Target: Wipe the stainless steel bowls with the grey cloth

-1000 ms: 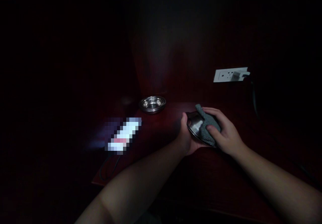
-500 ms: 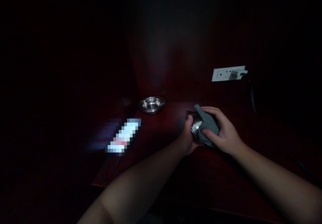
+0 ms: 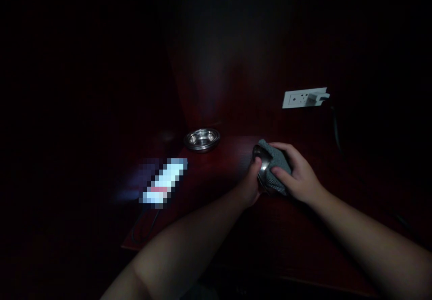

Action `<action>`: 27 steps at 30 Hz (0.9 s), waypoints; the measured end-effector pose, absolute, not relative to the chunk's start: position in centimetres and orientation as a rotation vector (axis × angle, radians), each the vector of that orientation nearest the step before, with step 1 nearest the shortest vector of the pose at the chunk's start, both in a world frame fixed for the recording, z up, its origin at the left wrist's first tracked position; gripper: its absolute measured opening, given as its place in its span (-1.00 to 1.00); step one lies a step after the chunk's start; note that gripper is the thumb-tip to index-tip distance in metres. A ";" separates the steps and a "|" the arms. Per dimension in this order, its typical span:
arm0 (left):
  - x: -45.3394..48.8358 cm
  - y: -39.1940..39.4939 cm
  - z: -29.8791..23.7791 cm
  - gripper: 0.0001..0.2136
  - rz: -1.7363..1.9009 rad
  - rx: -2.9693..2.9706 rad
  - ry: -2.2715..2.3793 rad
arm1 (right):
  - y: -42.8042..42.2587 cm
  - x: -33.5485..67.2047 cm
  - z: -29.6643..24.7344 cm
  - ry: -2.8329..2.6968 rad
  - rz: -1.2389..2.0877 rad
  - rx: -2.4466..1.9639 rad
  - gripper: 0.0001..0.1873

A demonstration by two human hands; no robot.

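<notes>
My left hand [image 3: 251, 185] grips a shiny metal bowl [image 3: 264, 161], its thumb pressed on the near side. A grey-green cloth [image 3: 277, 160] lies over the bowl's right part, and my right hand [image 3: 302, 174] is closed around it, holding the cloth against the metal. The bowl is tilted and held above the dark red table [image 3: 229, 156]. Cloth and fingers hide much of the bowl, and the fingers beneath it are out of sight.
More metal bowls [image 3: 201, 140], seemingly stacked, stand at the back left of the table. A lit phone [image 3: 164, 183], pixelated, lies at the left edge with a cable [image 3: 151, 228]. A white wall socket [image 3: 305, 98] with a plug is at the right. The surroundings are very dark.
The bowl has turned slightly in my hands, so more of its rounded metal side shows. The cloth has shifted a little with my right hand. The view has moved slightly.
</notes>
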State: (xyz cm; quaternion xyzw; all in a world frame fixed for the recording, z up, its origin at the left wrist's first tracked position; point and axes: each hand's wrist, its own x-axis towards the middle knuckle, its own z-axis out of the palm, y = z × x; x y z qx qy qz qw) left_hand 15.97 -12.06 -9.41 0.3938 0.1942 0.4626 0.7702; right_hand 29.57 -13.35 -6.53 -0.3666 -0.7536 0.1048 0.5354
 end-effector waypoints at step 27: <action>15.2 -12.7 -9.0 -0.17 1.201 1.240 0.260 | -13.0 29.5 -6.8 -1.626 0.509 -0.884 -0.53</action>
